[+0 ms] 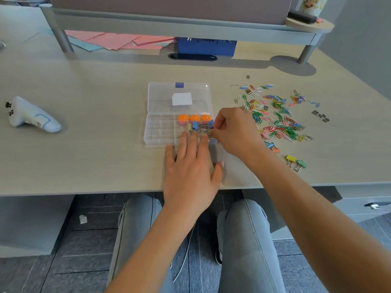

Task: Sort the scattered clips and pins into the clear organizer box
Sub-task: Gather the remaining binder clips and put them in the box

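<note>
Open organizer box (160, 132) mid-desk, left hand (191, 166) flat with straight fingers on its near edge, right hand (233, 132) pinching a binder clip (201, 126) over right compartment, paper clips (275, 115) scattered just beyond.

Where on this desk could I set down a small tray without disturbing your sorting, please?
The widest bare patch lies between the white controller and the organizer box. The strip between the box's lid and the shelf legs is also free. Right of the box is crowded: paper clips, binder clips, and the right hand working there.
</note>
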### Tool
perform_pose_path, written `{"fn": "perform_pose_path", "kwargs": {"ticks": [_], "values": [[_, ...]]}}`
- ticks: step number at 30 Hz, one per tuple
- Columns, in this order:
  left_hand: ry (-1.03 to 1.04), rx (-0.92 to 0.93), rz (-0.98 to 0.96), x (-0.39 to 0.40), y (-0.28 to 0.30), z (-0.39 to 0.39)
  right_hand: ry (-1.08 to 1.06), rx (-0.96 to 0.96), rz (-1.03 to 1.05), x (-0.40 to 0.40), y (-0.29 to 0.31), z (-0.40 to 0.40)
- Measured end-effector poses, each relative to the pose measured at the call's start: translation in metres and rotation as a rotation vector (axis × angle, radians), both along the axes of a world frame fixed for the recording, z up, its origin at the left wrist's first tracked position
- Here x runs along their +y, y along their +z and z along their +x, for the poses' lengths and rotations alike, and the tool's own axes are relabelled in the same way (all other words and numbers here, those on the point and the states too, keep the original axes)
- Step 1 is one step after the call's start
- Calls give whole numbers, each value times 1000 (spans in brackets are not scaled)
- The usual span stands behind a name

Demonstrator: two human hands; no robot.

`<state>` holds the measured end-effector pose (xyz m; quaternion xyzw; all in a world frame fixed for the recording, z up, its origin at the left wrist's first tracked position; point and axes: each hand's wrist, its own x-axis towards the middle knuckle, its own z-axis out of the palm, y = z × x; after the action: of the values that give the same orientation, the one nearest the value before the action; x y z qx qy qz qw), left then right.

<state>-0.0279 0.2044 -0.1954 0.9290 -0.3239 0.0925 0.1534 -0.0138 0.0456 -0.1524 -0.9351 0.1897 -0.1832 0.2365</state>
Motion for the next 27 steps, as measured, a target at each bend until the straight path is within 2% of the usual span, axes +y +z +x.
{"fn": "perform_pose_path", "kwargs": {"ticks": [4,9,14,20,27], "values": [[-4,-1,-25,0,0,0,11,-75,79,-4,7,-14],[-13,-4,-118,-2,0,-2,-121,-212,169,-24,9,-53],[-142,-17,-277,-23,2,-17,-216,-122,91,-52,-7,-91],[-228,-4,-174,-59,14,-24,-158,-53,-85,-69,-20,-119],[-188,8,-128,-87,17,-11,-105,-25,-111,-78,-20,-117]]}}
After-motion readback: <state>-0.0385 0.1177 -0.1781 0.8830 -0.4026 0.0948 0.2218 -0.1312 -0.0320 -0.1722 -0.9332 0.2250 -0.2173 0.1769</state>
